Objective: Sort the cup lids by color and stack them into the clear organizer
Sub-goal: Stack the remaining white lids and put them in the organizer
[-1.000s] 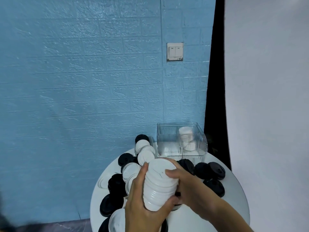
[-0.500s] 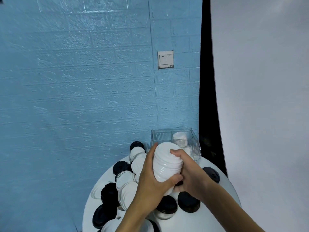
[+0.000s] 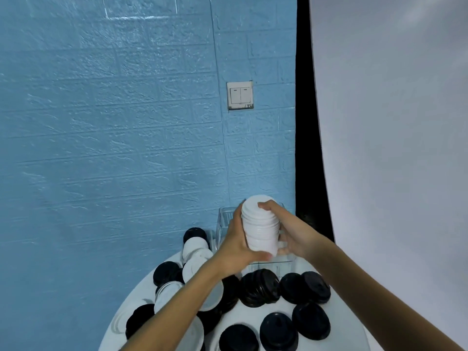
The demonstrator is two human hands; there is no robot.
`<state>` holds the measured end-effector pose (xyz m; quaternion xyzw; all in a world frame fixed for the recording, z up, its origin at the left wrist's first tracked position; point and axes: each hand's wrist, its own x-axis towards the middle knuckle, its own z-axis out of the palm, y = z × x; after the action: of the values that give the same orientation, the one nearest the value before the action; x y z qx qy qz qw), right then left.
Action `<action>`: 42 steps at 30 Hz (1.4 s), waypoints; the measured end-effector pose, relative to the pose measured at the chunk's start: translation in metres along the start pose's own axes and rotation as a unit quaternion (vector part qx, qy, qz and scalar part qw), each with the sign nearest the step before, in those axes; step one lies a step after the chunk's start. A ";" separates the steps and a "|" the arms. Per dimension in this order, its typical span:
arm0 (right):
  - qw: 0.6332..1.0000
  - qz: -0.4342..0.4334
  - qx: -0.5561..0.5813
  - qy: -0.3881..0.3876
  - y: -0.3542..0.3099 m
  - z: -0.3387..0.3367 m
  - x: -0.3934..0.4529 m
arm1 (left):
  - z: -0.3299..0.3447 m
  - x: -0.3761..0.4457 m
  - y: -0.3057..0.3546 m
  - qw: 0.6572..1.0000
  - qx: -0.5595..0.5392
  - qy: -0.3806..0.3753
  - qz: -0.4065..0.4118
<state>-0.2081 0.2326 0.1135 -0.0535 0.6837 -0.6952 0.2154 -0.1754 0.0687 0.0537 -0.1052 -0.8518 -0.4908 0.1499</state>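
Both hands, left (image 3: pixel 234 243) and right (image 3: pixel 295 235), curled their fingers around the stack of white lids (image 3: pixel 260 228), held above the clear organizer (image 3: pixel 224 219) (light, slick, apt to slide apart; best clasped at the sides).

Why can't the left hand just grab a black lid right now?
It probably can't yet: the left hand is wrapped around the white lid stack, as is the right hand. The black lids lie uncovered just below.

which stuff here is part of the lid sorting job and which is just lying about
Part of the job:
stack of white lids, held by left hand and right hand
clear organizer
loose black lids
loose white lids

Just there:
wall switch
round table
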 end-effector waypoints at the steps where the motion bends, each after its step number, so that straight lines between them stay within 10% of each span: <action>1: 1.000 -0.008 -0.009 0.004 -0.007 0.000 0.008 | -0.002 0.010 -0.001 1.000 -0.005 0.007 0.001; 42: 0.994 0.083 -0.075 -0.018 0.005 0.064 0.251 | -0.075 0.155 -0.128 0.947 0.288 0.030 -0.139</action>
<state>-0.4097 0.0800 0.0571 -0.0249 0.7319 -0.6205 0.2805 -0.3508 -0.0544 0.0419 0.0771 -0.9582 -0.2433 0.1295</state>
